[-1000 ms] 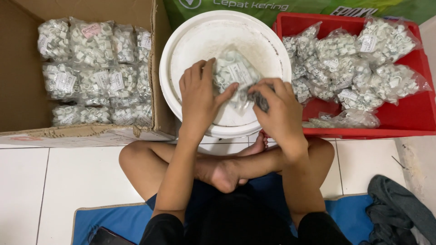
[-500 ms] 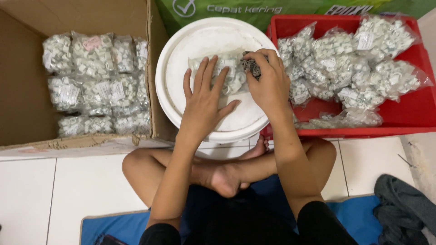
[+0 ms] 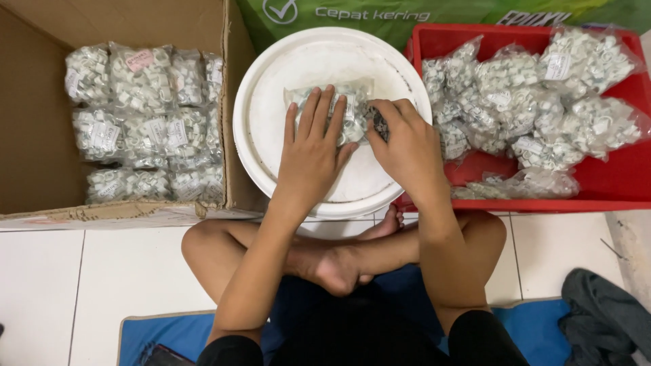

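left hand (image 3: 313,146) presses flat atop the clear bag (image 3: 352,108), right hand (image 3: 407,146) beside.

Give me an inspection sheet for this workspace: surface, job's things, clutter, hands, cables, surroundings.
Surface: round white lid, set on the white tiled floor.
Job's things: one clear bag of small white parts flat on the lid.
Clutter: dark cloth at lower right.
Hands: left hand pressed flat on the bag; right hand at the bag's right end, gripping a small dark object.
Cables: nothing seen.
Surroundings: cardboard box with packed bags on the left; red crate with loose bags on the right; blue mat under the sitter.
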